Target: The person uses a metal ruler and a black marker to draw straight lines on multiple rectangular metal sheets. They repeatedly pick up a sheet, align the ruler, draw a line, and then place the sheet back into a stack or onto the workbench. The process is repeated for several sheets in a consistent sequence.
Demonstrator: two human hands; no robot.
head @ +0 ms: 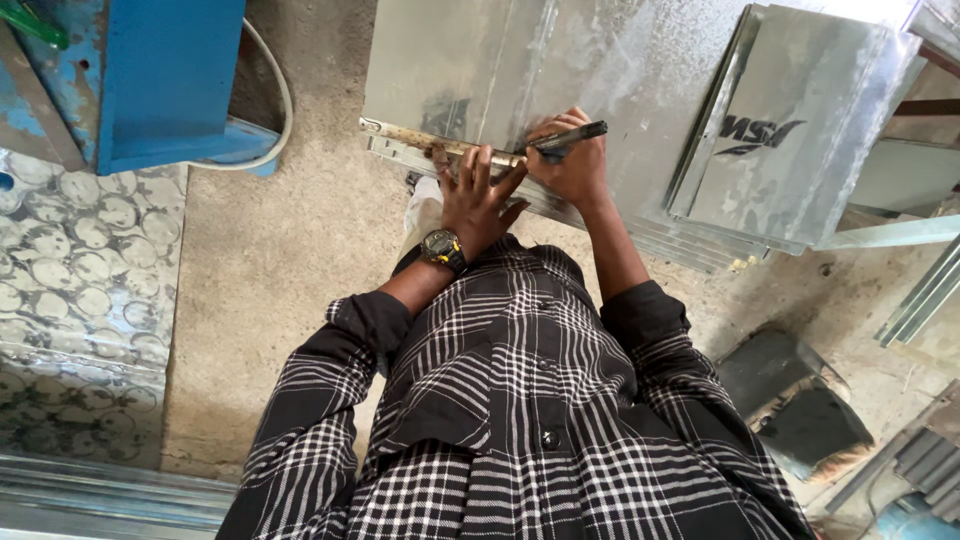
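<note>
At the top centre of the frame, the left hand [478, 197] presses a ruler [440, 146] flat on a metal sheet [500, 60], while the right hand [572, 160] grips a black marker [570, 137] beside it.

Black-and-white plaid shirt [520, 400]; rolled sleeves; wristwatch [441, 247], seemingly gold-faced.
</note>
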